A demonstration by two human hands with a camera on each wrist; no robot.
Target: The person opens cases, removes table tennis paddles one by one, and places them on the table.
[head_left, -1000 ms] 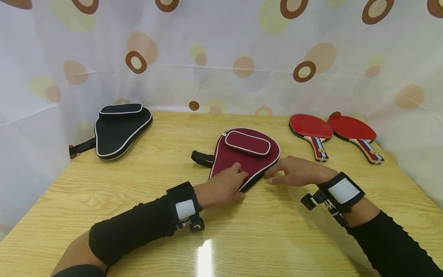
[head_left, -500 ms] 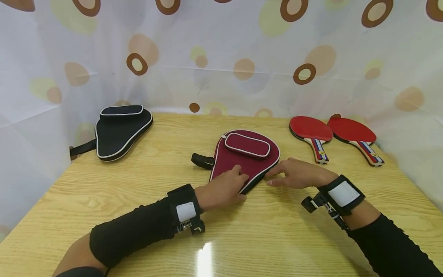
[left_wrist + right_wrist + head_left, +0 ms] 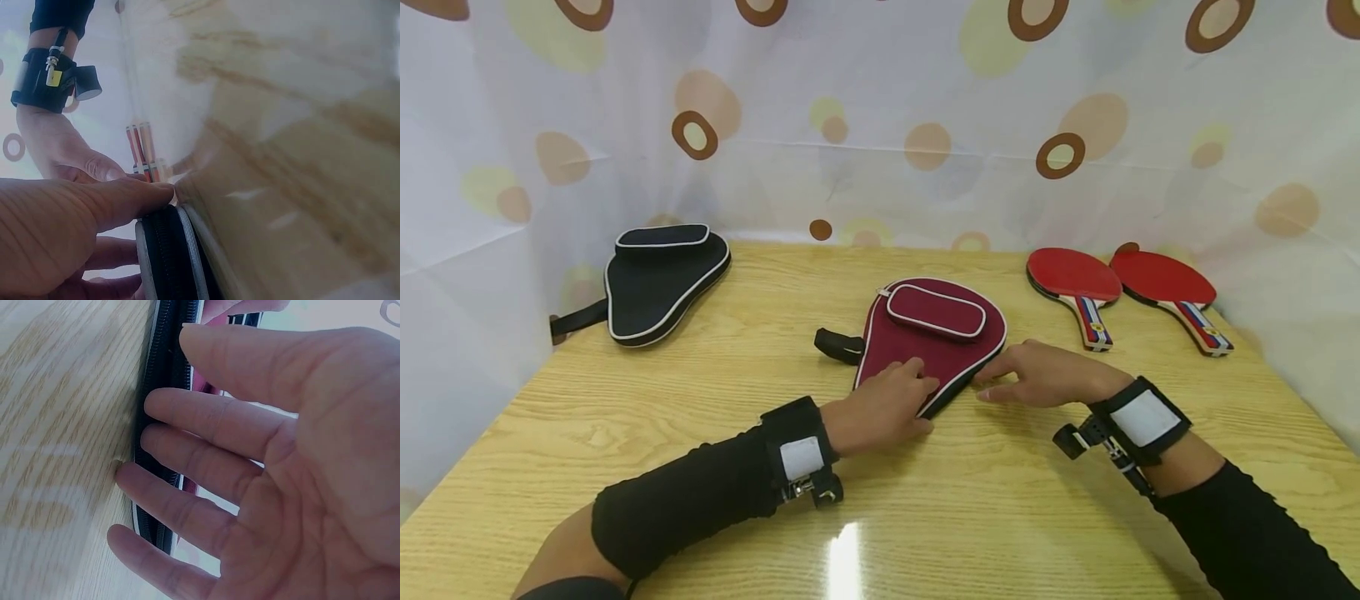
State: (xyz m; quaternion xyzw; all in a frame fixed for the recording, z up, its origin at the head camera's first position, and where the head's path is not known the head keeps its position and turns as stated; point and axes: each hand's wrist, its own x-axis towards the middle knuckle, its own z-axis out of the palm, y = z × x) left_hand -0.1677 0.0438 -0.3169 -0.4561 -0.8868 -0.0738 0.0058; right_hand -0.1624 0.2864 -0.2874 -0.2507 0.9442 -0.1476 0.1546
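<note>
- The maroon paddle case [image 3: 936, 333] lies at the middle of the tabletop [image 3: 700, 392].
- The left hand [image 3: 880, 408] rests on its near end — the fingers are relaxed, not clamped.
- The right hand [image 3: 1045, 375] touches its zipper edge with straight fingers [image 3: 206, 419].
- Two red paddles [image 3: 1120, 292] lie at the far right corner.

The case [image 3: 936, 337] under my hands is maroon with white piping and a black zip edge and strap; the second case [image 3: 658, 282] is black with white piping. My two bats [image 3: 1075, 279] have red faces and handles striped red, white and blue. The table [image 3: 925, 500] is pale wood grain, the curtain [image 3: 880, 125] white with brown, tan and yellow-green ovals.
</note>
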